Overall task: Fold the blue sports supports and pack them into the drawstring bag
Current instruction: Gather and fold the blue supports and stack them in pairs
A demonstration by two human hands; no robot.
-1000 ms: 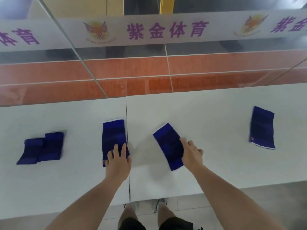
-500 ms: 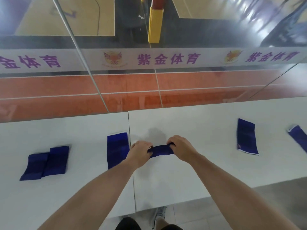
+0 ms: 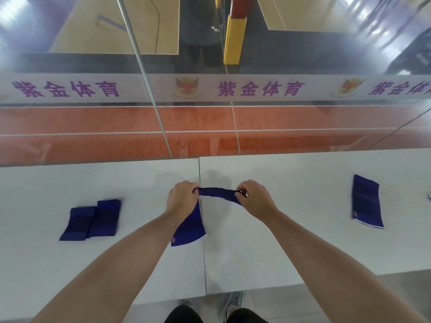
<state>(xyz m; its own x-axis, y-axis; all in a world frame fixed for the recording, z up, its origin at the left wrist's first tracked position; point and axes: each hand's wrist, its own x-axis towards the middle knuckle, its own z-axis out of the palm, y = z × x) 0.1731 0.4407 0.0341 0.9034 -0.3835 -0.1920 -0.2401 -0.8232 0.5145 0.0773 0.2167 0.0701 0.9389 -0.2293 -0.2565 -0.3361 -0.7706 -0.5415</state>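
Support in hand [image 3: 217, 193]: blue, held edge-on and lifted above the counter [image 3: 291, 229], over the seam where its two slabs meet, nearer the far edge than the near one. I cannot see yet whether it is doubled over.

Left hand [image 3: 182, 201]: grip clenched on the support's left end. Right hand [image 3: 255, 201]: grip clenched on its right end, a bit of white trim showing at the fingers. The fabric spans the gap between the hands, bowed slightly.

Flat support [image 3: 189, 231]: lies on the counter below the left hand, along the seam, white hem toward the near edge, partly hidden by the left wrist. Reads as unfolded.

Folded pair [image 3: 91, 220]: two compact blue bundles, touching side by side, toward the left end of the counter. I judge these done.

Right support [image 3: 367, 202]: flat, full length, well apart toward the right end. Not yet folded. A sliver of something at the right picture edge; too little to identify.

Drawstring bag: not in view.

Progress, my estimate: two folded, one in the fold step, at least two left flat. No packing has begun as far as this view shows. Well under halfway.
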